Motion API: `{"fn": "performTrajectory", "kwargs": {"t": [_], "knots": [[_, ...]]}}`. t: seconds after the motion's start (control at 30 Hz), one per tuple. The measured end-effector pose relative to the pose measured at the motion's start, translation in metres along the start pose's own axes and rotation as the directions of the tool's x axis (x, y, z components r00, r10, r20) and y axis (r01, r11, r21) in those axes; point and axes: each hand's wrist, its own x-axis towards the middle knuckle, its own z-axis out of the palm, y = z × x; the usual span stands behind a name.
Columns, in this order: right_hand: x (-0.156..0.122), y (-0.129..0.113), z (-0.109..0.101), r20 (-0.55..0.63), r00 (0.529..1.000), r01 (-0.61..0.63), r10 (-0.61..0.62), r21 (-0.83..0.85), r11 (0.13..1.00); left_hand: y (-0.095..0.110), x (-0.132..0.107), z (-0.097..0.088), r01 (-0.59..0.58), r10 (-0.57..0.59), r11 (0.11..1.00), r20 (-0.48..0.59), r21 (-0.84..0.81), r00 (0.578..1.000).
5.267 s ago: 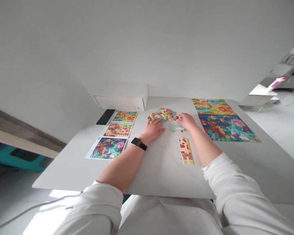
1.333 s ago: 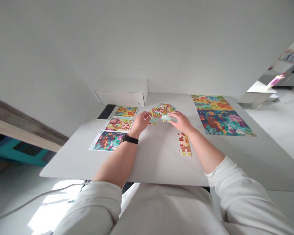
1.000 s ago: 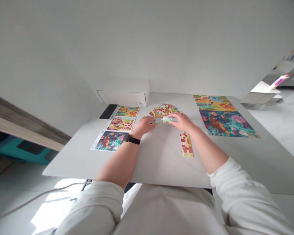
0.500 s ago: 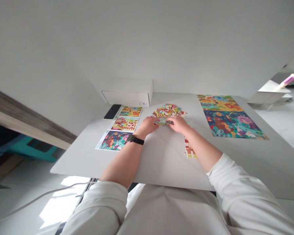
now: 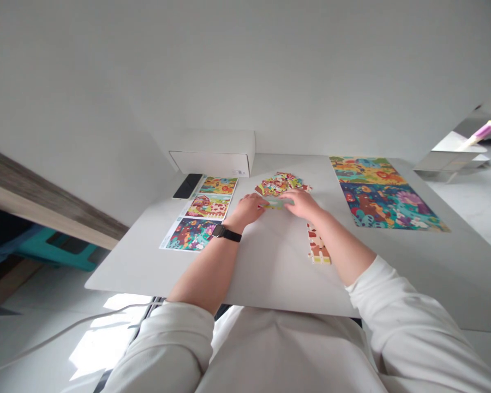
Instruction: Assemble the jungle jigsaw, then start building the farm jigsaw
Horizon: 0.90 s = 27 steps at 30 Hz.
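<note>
From where I stand, with the person at six o'clock, a pale green puzzle strip [image 5: 275, 202] sits near the middle of the worktop [image 5: 265, 267], between both hands. The left hand [image 5: 249, 210], its fingers bunched, is at the strip's nine o'clock end; the right hand [image 5: 303, 205] reaches over the three o'clock end, fingers bent and close together. Their undersides are hidden, so I can't tell whether either grip pinches the strip or only presses it. Just past it, at twelve, lies a heap of loose puzzle pieces [image 5: 281, 184]. Towards five o'clock, partly behind the right forearm, is a strip of joined cow pieces [image 5: 319, 250]. At nine o'clock runs a column of three farm and animal pictures [image 5: 207, 207], a dark phone [image 5: 187, 186] beside its top one; a white box [image 5: 210, 162] stands at ten. A large two-scene print [image 5: 388, 197] lies at three. A black watch [image 5: 226, 233] circles the left wrist.
</note>
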Motion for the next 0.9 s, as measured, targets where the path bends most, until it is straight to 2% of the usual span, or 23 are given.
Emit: {"fn": "performTrajectory", "kwargs": {"t": [0.17,0.33,0.43,0.67,0.9], "knots": [[-0.004,0.022,-0.033,-0.104,0.983,-0.145,0.151,0.057,0.988,-0.001,0.000,0.001,0.016,-0.016,1.000,-0.005,-0.027,1.000],[-0.014,0.036,-0.051,-0.033,0.961,-0.272,0.274,0.058,0.960,0.001,0.000,-0.001,-0.024,0.024,1.000,-0.014,-0.002,1.000],[-0.017,0.035,-0.045,0.031,0.963,-0.269,0.268,0.025,0.963,0.003,0.002,-0.001,-0.056,0.056,0.998,-0.003,0.005,0.998],[-0.013,0.013,-0.010,0.071,0.997,-0.028,0.029,-0.024,0.999,0.013,0.001,0.001,-0.099,0.099,0.994,0.000,0.035,0.995],[-0.009,0.004,0.004,0.048,0.999,-0.024,0.025,-0.012,1.000,0.017,0.000,0.002,-0.113,0.114,0.993,-0.003,0.041,0.994]]}}
